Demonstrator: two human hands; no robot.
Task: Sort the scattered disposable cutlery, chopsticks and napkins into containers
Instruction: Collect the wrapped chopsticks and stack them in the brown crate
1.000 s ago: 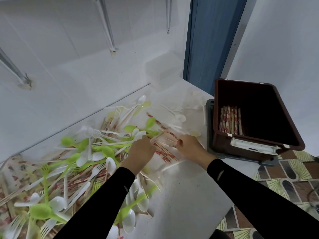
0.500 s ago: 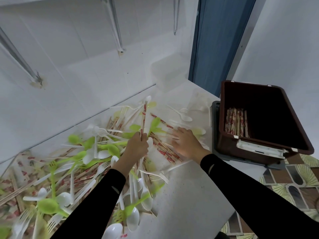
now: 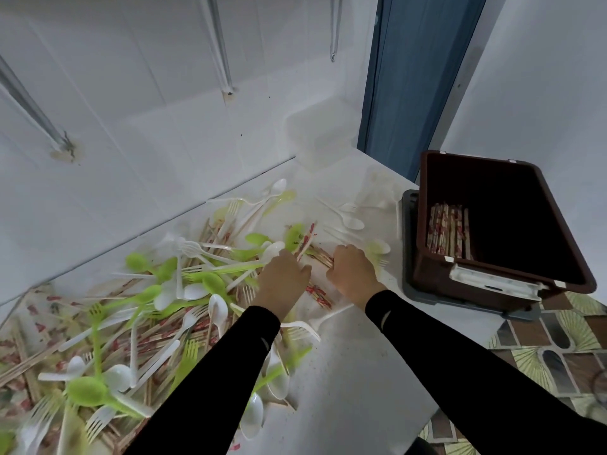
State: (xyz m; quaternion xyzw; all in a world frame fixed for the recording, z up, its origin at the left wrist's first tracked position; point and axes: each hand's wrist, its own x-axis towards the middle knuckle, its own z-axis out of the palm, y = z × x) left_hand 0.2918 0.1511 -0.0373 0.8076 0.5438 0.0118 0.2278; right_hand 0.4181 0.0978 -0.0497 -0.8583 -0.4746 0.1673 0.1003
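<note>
The wrapped chopsticks [image 3: 318, 294] lie between the 2 hands, in the right edge of the pile. Their long axis runs from near-right to far-left, across the line to the brown bin [image 3: 433, 274]. The bin stands well apart to the right, on a grey tray [image 3: 408, 224] at the counter's edge. The right hand [image 3: 353, 270] is the nearer of the 2 to it. A row of sorted chopsticks [image 3: 448, 229] already lies at the left side of the bin, long axis pointing far.

The left hand [image 3: 284, 277] has its fingers curled and appears to pinch 1 wrapped pair that sticks out toward the far side. The right hand is closed like a fist over the ends of several more. The carry to the bin probably calls for a turn of the bundle to match that row.

The counter [image 3: 361, 372] is white and speckled. Green and white spoons and forks [image 3: 184, 290] cover its left half, mixed with more chopsticks. A clear container [image 3: 318, 139] sits in the far corner against white wall tiles. Beside it is a blue door [image 3: 417, 77]; patterned floor [image 3: 558, 339] shows at the right.
</note>
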